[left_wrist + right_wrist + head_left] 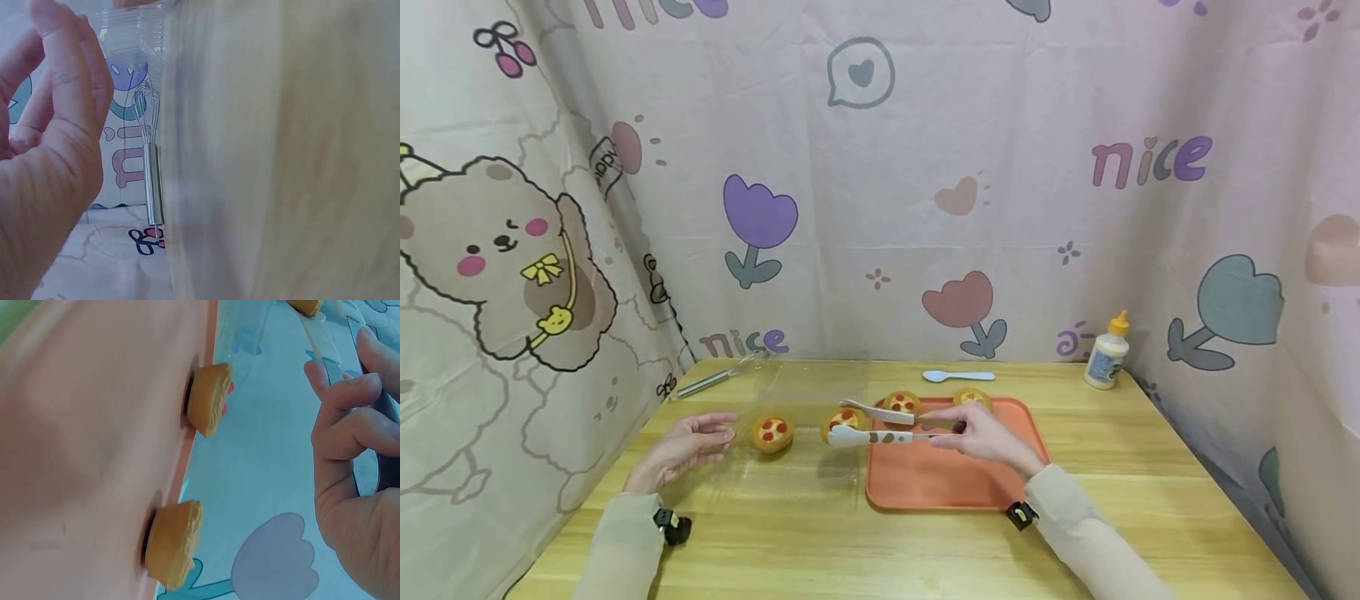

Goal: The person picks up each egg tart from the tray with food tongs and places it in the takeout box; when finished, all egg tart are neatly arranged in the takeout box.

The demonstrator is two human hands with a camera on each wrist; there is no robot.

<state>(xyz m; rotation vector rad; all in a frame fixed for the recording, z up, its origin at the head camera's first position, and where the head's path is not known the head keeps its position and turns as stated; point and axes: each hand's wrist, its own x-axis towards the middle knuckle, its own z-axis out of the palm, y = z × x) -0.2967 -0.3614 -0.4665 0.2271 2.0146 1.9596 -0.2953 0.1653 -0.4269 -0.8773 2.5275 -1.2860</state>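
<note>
My right hand holds a pair of tongs with pale patterned tips. Between the tips is a small pizza-like tart with red spots, over the boundary of a clear plastic box and a coral tray. On the tray's far side sit two more tarts, a red-spotted one and a yellow-topped one. Another red-spotted tart lies in the clear plastic box. My left hand holds nothing, fingers loosely bent, just left of that tart.
A metal whisk lies at the back left, also visible beside my hand in the left wrist view. A pale blue spoon lies behind the tray. The white glue bottle with a yellow cap stands back right, before a printed curtain.
</note>
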